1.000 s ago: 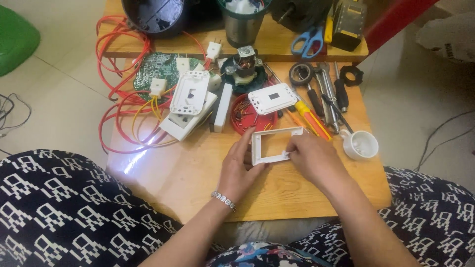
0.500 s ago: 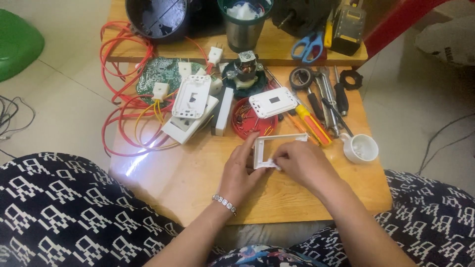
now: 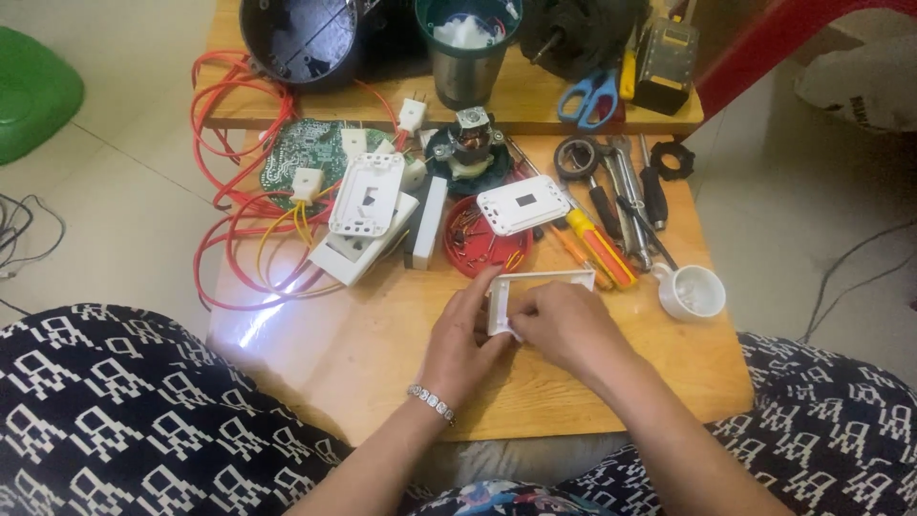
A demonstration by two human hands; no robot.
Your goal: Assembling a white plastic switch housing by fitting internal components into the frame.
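Observation:
A white rectangular plastic frame (image 3: 535, 280) stands on edge on the wooden table (image 3: 344, 354), near its middle. My left hand (image 3: 465, 339) grips the frame's left side with the fingers curled against it. My right hand (image 3: 566, 325) covers the frame's lower right part and pinches its bottom edge. A beaded bracelet sits on my left wrist. Most of the frame's lower half is hidden behind my fingers.
Behind the frame lie a red round lid (image 3: 485, 250) with small parts, a white switch plate (image 3: 522, 204), white switch housings (image 3: 365, 215), a green circuit board (image 3: 308, 153), red wires (image 3: 224, 205), screwdrivers (image 3: 600, 247), pliers, scissors (image 3: 587, 97), a small motor (image 3: 468, 143) and a white cup (image 3: 693, 291).
Both hands have turned the white frame from lying flatter to standing on edge, and my right hand has closed further over its lower right part.

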